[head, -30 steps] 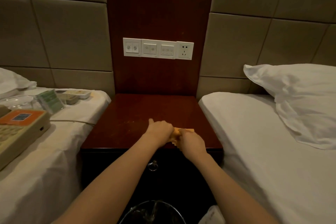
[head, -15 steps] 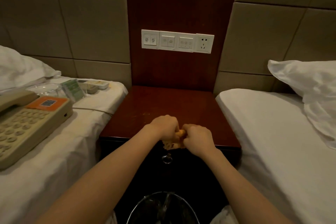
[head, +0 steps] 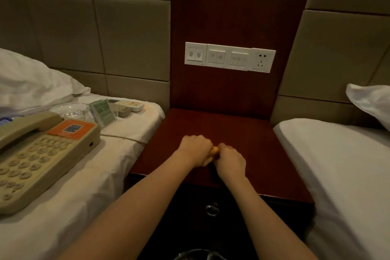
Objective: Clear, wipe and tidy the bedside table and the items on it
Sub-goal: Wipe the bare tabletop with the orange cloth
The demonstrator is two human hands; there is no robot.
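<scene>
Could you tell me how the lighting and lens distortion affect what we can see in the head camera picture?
Head view: dim, warm light; the bedside table front below its top is almost black, only the drawer ring glinting; wide-angle bending curves the wall panels; the orange cloth between left hand and right hand is slightly soft.

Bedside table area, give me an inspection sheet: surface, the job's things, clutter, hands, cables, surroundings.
Surface: bedside table top is bare dark red wood; nothing rests on it apart from the hands and cloth.
Job's things: orange cloth bunched between both hands; telephone, glass dish, green card and two remotes lie on the left bed.
Clutter: nothing seen.
Hands: left hand and right hand both closed on the cloth, over the table's front half.
Cables: telephone cord runs across the left bed towards the table.
Surroundings: switch panel on the wall, drawer ring, pillows on both beds.
</scene>
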